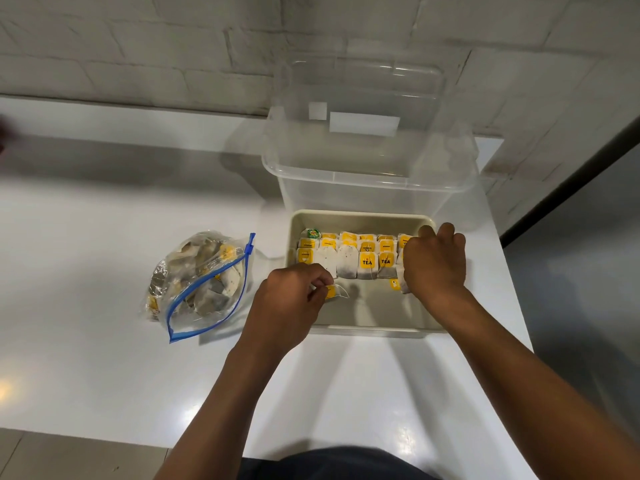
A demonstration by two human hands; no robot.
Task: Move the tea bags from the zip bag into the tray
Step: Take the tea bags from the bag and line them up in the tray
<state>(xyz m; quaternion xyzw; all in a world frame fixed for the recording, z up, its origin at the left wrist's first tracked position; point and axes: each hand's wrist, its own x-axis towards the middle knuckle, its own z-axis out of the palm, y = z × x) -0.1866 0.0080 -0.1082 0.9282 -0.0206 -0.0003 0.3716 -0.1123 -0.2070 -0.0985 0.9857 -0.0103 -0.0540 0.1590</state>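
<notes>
While both my hands are busy over the tray (360,216), the zip bag (199,284) lies off to my left on the white table (104,358), well apart from my right hand and only near my left, so the left is the one placed to reach back for more. Its blue zipper mouth runs on a slant, from the slider at the far end down toward me, and it gapes open with a good heap of tea bags left inside. My left hand (289,303) pinches a yellow tag (330,292) by the tray's near left corner, string trailing. My right hand (434,263) is curled over the right end of the front row, gripping a tea bag (404,284) there, I think, though my knuckles hide the hold. The rows of tea bags (346,252) fill the tray's far half, standing close; the near half is bare floor. A clear lidded box (370,161) sits just behind the tray.
</notes>
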